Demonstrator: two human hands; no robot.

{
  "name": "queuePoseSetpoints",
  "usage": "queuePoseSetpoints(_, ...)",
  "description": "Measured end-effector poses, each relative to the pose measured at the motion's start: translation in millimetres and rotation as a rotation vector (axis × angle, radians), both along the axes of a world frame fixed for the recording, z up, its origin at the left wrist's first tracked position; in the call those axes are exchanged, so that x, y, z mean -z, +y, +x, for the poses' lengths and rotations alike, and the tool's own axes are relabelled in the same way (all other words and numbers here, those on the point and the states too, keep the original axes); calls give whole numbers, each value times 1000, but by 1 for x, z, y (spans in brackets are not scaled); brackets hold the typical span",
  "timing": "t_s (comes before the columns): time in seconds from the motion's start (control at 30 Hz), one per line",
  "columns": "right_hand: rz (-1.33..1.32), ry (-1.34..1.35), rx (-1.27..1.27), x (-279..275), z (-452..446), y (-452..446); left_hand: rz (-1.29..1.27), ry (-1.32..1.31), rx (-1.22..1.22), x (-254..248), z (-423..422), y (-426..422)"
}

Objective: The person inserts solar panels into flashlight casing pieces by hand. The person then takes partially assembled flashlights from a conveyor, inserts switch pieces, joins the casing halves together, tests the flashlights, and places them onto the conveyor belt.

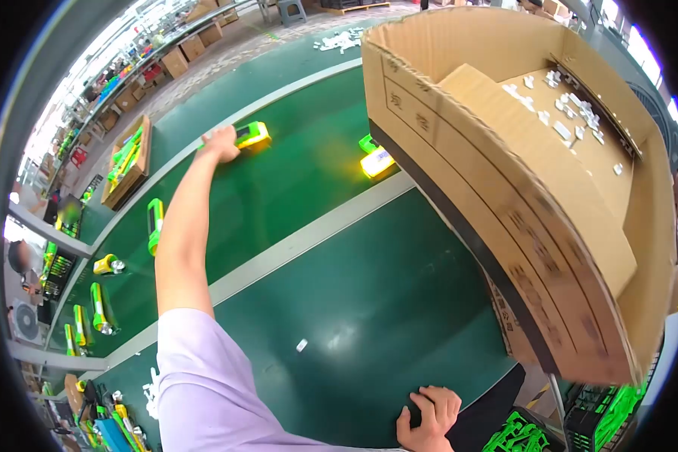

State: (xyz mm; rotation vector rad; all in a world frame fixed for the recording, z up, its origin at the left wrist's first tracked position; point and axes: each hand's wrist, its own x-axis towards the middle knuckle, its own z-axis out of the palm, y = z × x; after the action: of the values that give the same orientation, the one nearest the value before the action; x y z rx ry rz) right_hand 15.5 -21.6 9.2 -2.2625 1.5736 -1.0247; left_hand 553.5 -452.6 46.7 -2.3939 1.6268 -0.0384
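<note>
My left hand (220,143) reaches far out over the green conveyor belt, its fingers closed round a green-and-yellow tool (256,135); the yellow end sticks out to the right of the hand. Near the bottom edge, my right hand (429,418) rests on the dark green tabletop (339,279), fingers bent and apart, holding nothing. Another green-and-yellow tool (378,161) with a lit face lies on the belt beside the big carton. A green tool (154,226) lies left of my left forearm.
A large open carton (459,162) with small white parts (569,109) fills the right side. Several tools lie on the belt at the left. A small white piece (302,345) is on the tabletop. Beyond the belt stands a box of green tools (128,162). Green parts (518,435) sit lower right.
</note>
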Motion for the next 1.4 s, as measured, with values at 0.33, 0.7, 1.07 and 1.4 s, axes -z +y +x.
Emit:
queuePoseSetpoints(0.33,552,-1080,-9,-8,-11,14,-115,184,1074,-108,-256,312)
queuePoseSetpoints(0.7,1445,-1940,-460,-20,-2,102,-5,372,1255,-95,-370,510)
queuePoseSetpoints(1.07,1059,-1766,-231,-15,0,130,-284,1446,177,-33,-404,561)
queuePoseSetpoints(1.4,953,-1712,-189,-21,6,132,-306,1754,-18,-37,-396,564)
